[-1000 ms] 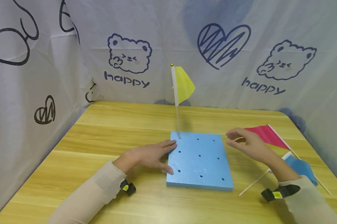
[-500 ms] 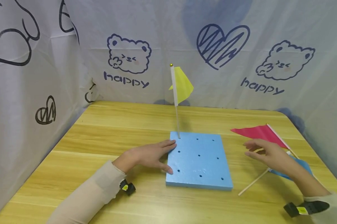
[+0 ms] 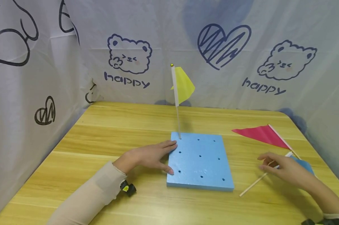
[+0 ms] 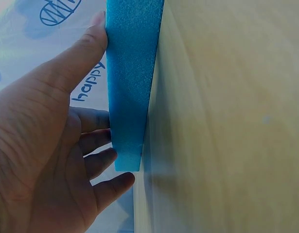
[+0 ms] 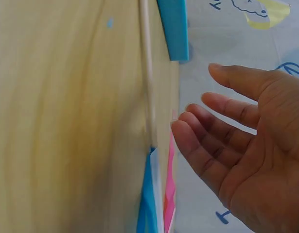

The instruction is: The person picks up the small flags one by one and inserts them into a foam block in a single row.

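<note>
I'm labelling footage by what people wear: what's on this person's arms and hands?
The left hand is bare, below a plain cream long sleeve and a black wrist device with a small yellow mark. The right hand is bare too; a pale cuff and black strap show at the frame's edge.

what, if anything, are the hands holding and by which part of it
Nothing is held: the left hand only rests against the left edge of the blue board, and the right hand is open near the blue flag.
</note>
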A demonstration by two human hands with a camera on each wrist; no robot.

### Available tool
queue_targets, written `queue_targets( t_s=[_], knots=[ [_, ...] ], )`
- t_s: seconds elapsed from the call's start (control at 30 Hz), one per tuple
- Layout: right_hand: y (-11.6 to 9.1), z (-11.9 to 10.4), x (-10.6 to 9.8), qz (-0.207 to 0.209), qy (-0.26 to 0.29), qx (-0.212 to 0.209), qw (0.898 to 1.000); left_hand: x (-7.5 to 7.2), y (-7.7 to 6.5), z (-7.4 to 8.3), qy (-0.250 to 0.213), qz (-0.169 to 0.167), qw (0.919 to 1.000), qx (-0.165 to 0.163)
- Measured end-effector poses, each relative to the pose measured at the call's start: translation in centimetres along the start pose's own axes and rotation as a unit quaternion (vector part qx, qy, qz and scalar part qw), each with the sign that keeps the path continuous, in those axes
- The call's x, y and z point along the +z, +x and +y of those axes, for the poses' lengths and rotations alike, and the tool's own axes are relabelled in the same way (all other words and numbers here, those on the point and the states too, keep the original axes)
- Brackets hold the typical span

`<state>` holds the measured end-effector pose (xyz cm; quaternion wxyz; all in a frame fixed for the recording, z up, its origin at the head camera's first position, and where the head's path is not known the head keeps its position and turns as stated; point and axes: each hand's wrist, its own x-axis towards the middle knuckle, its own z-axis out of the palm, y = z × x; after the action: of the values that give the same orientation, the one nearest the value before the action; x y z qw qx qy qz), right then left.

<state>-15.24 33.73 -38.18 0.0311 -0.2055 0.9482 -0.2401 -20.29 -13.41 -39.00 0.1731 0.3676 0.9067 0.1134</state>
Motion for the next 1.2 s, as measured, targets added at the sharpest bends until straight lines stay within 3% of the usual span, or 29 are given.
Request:
queue_targets(
  t_s=[0.33,0.8,1.2],
  knots=[
    [-1.4,1.0,0.6,-0.021,-0.005,0.015,1.000,-0.1,-0.2,0.1,-0.003,-0.002,1.0000,-0.001],
    [-1.6,0.9,1.3,-0.072,-0.010,0.030,0.997,-0.2,-0.1,0.2,-0.001,0.000,1.0000,0.001],
    [-1.7,0.2,2.0,-0.049,-0.047,0.015,0.998,-0.2,-0.1,0.2,0.009,-0.001,1.0000,0.001]
  ],
)
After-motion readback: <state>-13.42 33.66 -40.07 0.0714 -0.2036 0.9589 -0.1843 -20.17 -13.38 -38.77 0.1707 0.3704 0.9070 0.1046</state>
